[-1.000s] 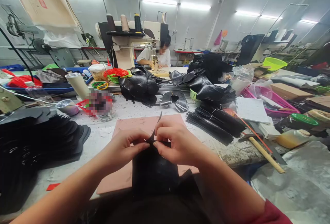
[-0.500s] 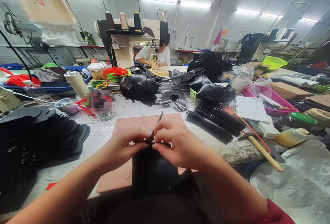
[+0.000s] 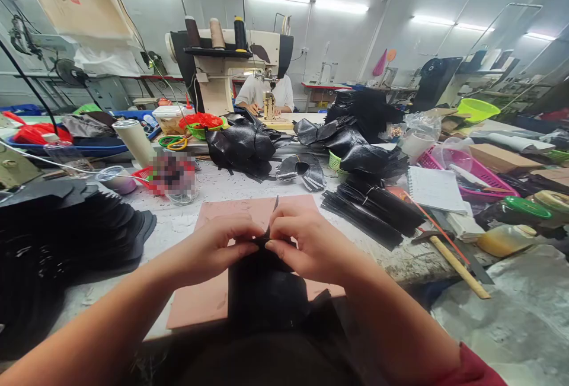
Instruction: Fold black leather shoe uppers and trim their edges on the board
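A black leather piece (image 3: 267,297) lies over the near part of a pink board (image 3: 213,211). Its far edge is pinched between the thumb and fingers of my left hand (image 3: 224,241). Close beside it, my right hand (image 3: 304,241) is closed too, with a narrow dark strip (image 3: 276,203) rising between its fingers. That strip meets the leather's far edge, and the fingertips hide the exact join. Both hands almost touch each other above the board.
Stacked black pieces (image 3: 89,226) stand at the left. Bundled black strips (image 3: 373,208), a notebook (image 3: 433,187) and a wooden-handled hammer (image 3: 460,267) lie right. Beyond, a co-worker (image 3: 284,94) sits behind a sewing machine (image 3: 207,75).
My fingers have shifted slightly along the leather's edge, and the right fingers have closed lower around the strip, which stands more upright. The co-worker's head has dropped behind the machine.
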`<state>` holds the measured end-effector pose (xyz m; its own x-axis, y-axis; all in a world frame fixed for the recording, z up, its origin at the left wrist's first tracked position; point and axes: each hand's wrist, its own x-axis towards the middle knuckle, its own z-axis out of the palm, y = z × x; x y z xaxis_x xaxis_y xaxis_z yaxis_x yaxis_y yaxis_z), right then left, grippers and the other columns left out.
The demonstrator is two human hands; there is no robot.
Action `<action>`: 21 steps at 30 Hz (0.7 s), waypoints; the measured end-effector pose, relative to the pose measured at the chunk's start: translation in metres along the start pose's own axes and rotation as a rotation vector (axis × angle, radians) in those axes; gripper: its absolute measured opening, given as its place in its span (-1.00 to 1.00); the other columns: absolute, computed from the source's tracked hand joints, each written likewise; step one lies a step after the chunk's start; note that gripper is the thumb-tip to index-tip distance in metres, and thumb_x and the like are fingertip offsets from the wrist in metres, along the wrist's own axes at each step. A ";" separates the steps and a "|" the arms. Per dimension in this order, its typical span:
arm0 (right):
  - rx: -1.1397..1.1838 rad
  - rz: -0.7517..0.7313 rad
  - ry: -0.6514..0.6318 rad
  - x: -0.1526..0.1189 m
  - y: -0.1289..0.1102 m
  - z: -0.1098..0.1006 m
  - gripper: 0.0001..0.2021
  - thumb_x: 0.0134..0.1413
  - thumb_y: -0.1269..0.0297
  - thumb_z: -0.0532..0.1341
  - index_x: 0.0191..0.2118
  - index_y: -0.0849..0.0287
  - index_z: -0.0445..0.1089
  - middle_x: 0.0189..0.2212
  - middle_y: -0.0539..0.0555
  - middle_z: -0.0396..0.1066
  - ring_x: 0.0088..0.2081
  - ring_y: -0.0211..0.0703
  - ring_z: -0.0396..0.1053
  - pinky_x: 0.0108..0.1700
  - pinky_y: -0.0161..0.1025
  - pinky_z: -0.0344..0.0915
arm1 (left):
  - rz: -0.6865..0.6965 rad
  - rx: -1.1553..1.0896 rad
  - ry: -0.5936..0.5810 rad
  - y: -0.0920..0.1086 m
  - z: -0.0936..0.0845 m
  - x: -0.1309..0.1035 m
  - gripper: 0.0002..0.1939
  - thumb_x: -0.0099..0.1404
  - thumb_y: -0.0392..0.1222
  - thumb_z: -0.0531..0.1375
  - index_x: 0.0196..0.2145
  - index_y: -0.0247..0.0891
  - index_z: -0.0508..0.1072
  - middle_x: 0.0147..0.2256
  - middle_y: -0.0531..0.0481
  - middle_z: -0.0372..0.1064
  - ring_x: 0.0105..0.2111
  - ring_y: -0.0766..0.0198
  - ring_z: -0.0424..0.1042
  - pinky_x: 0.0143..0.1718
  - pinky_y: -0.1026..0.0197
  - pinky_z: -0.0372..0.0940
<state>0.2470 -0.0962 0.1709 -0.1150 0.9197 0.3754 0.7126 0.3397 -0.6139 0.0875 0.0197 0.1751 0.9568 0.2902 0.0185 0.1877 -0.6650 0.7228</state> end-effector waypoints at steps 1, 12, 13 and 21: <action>-0.009 0.007 -0.003 0.000 0.000 0.000 -0.86 0.00 0.46 0.13 -0.54 0.20 0.26 -0.45 0.01 0.27 -0.40 -0.29 0.24 -0.35 -0.34 0.17 | 0.011 0.012 -0.009 0.001 -0.001 0.001 -0.82 0.18 -0.26 0.04 -0.30 -0.24 0.42 -0.46 0.06 0.35 -0.40 0.32 0.30 -0.34 0.33 0.22; -0.085 0.050 -0.046 0.002 0.002 0.000 -0.89 0.01 0.47 0.11 -0.49 0.22 0.29 -0.41 0.03 0.26 -0.36 -0.27 0.24 -0.31 -0.31 0.20 | 0.027 0.093 -0.013 0.012 -0.001 0.010 -0.81 0.16 -0.19 0.06 -0.47 -0.31 0.43 -0.53 0.07 0.32 -0.48 0.35 0.26 -0.43 0.33 0.13; -0.078 0.056 -0.050 0.001 0.003 -0.001 -0.91 -0.01 0.44 0.14 -0.49 0.21 0.30 -0.39 0.03 0.26 -0.36 -0.27 0.24 -0.31 -0.31 0.20 | 0.014 0.080 -0.014 0.011 -0.001 0.010 -0.80 0.16 -0.19 0.06 -0.47 -0.31 0.43 -0.54 0.08 0.32 -0.49 0.36 0.25 -0.44 0.33 0.13; 0.029 -0.049 0.005 -0.001 0.013 -0.004 -0.87 -0.09 0.47 0.17 -0.55 0.20 0.22 -0.12 0.11 0.25 -0.18 -0.20 0.28 -0.16 -0.25 0.20 | -0.052 0.099 0.008 0.005 -0.004 0.008 -0.79 0.16 -0.18 0.03 -0.45 -0.29 0.42 -0.50 0.07 0.33 -0.46 0.33 0.27 -0.41 0.32 0.14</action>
<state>0.2593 -0.0938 0.1658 -0.1456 0.9008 0.4091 0.6857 0.3900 -0.6146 0.0953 0.0219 0.1818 0.9435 0.3311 -0.0113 0.2581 -0.7134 0.6515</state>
